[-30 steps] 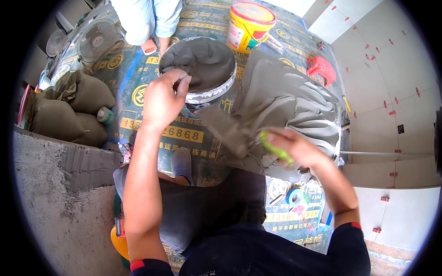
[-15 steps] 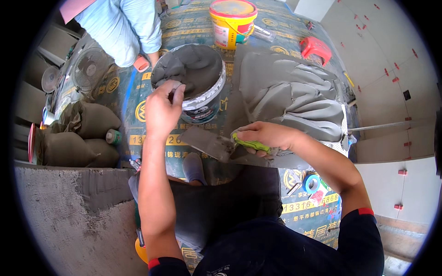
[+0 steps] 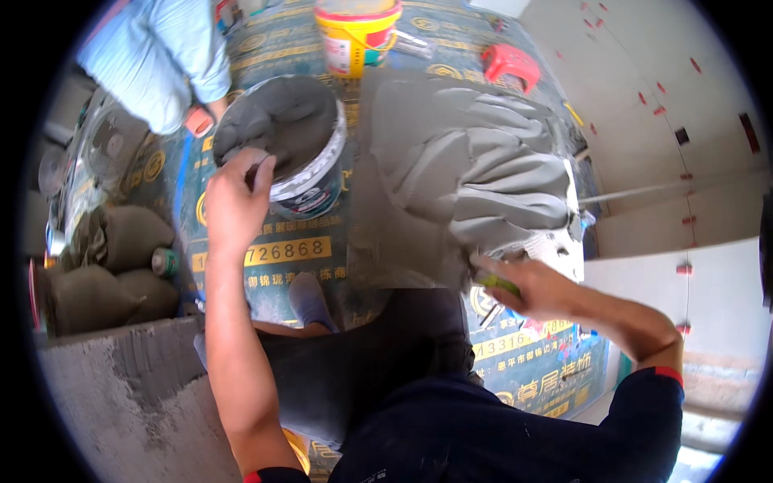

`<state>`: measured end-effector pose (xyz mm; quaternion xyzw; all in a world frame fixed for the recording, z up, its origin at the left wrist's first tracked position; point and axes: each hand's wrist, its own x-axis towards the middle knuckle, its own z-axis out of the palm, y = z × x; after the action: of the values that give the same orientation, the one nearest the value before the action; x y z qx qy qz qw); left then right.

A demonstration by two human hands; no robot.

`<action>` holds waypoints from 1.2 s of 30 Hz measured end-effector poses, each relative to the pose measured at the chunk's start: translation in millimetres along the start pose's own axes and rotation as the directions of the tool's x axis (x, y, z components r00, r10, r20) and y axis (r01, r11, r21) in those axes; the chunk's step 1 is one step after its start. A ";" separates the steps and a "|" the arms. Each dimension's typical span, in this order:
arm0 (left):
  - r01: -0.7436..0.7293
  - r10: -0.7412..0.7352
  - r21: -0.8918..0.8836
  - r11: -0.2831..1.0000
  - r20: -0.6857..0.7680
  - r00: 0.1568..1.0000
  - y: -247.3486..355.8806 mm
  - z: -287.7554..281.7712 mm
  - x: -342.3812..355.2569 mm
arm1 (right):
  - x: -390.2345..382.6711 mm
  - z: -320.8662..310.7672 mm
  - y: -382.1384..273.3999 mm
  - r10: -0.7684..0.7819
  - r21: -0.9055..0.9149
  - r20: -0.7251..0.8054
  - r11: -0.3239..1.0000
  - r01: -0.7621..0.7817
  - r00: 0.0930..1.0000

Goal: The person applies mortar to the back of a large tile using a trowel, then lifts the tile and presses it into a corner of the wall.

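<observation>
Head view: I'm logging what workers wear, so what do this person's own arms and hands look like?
Both forearms are bare. The left hand and right hand wear no gloves. Dark navy short sleeves with a thin red band at the cuff cover the upper arms. No watch or jewellery shows.

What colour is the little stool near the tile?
Red. The stool shows clearly in the head view, at the top.

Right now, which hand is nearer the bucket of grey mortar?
Left. The left hand rests on the rim of the bucket; the right hand is off to its right, gripping a green-handled tool at the mortar-covered tile.
</observation>
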<state>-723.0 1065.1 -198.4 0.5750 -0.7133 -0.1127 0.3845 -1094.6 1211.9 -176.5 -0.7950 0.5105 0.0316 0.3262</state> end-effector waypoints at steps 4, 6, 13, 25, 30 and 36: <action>0.044 -0.045 0.006 0.999 0.064 0.997 0.2 6.7 -3.4 | 6.6 -16.2 49.2 0.133 -0.131 -0.189 0.979 -0.159 0.973; 0.027 -0.028 0.017 0.999 0.068 0.997 0.0 2.4 -4.7 | -4.5 -31.7 90.0 0.191 -0.191 -0.304 0.948 -0.256 0.933; 0.041 -0.037 -0.056 0.998 0.070 0.997 7.9 3.5 0.5 | 18.8 -77.7 102.8 0.672 0.915 -0.004 0.302 -0.269 0.741; -0.090 0.095 -0.039 0.995 0.152 0.984 7.4 13.4 9.4 | -24.6 -72.5 114.4 0.674 0.331 -0.205 0.730 -0.598 0.710; -0.023 0.037 -0.077 0.997 0.183 0.982 13.4 4.6 8.5 | -80.1 -82.2 106.2 0.842 0.794 0.170 0.190 -0.577 0.512; -0.056 0.063 -0.036 0.998 0.224 0.973 13.7 15.3 2.9 | -43.8 -32.2 13.8 0.670 0.529 0.193 0.544 -0.651 0.717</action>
<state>-743.5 1062.4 -199.3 0.5310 -0.7674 -0.1760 0.3131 -1136.1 1225.2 -141.2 -0.4109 0.7620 -0.0127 0.5003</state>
